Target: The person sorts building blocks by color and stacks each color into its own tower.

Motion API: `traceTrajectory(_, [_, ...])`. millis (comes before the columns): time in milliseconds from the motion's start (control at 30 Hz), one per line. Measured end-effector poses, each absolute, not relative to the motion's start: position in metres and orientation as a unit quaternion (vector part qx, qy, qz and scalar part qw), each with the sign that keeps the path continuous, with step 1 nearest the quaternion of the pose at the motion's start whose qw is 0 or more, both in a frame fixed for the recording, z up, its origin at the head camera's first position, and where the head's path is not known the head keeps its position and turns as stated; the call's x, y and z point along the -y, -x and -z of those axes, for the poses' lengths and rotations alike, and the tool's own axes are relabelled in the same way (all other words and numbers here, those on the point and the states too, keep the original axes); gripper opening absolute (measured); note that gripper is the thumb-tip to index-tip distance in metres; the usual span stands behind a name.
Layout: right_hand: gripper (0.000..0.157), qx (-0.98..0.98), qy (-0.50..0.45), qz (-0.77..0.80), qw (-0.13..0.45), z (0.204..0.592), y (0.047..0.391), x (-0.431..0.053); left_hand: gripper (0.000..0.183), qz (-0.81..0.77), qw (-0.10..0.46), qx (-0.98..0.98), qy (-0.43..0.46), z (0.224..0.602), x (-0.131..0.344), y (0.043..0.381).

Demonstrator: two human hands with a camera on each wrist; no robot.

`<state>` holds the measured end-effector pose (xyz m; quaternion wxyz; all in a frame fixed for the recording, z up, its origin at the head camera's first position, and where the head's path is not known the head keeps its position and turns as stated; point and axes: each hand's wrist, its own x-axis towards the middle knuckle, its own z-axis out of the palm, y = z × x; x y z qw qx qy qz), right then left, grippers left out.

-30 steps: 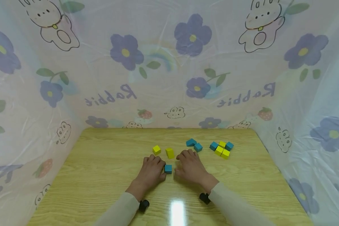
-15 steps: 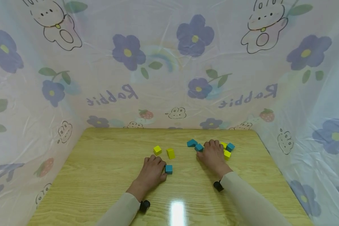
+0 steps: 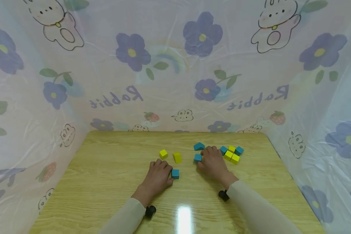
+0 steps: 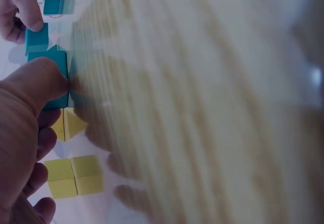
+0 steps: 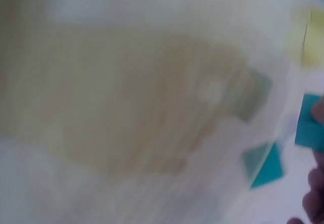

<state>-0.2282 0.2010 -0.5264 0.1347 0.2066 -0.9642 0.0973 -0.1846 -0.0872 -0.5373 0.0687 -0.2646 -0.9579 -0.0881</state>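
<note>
On the wooden table, my left hand [image 3: 157, 175] grips a blue cube [image 3: 175, 174] at its right side; in the left wrist view the thumb lies across the cube's face. My right hand [image 3: 213, 164] pinches a second blue cube [image 3: 198, 158], also visible at the edge of the right wrist view as a blue cube [image 5: 305, 127] under a fingertip. Just behind that hand lies a blue wedge-shaped block [image 3: 199, 146]. Beyond the left hand are a yellow cube [image 3: 163, 154] and a yellow wedge-like block [image 3: 177, 158].
Right of the right hand sits a tight group of blue and yellow cubes [image 3: 228, 155]. The wooden table [image 3: 111, 182] meets a printed curtain [image 3: 166, 78] at its back and sides. Light reflects off the tabletop near the front.
The right hand first moved right to the blocks, then came back left with a blue cube, drawing it away from beside the blue wedge. The left hand stays in place on its cube.
</note>
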Motion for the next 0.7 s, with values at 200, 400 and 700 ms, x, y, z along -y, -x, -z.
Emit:
traceTrajectory(200, [0.028, 0.931, -0.319, -0.095, 0.153, 0.526, 0.203, -0.173, 0.034, 0.096, 0.070, 0.958, 0.260, 0.536, 0.086, 0.186])
traceTrajectory(400, [0.025, 0.929, -0.327, -0.084, 0.151, 0.533, 0.197, -0.161, 0.034, 0.099, 0.069, 0.959, 0.257, 0.537, 0.085, 0.188])
traceTrajectory(700, [0.026, 0.932, -0.329, -0.071, 0.132, 0.534, 0.195, -0.156, 0.033, 0.108, 0.060, 0.958, 0.258, 0.537, 0.084, 0.187])
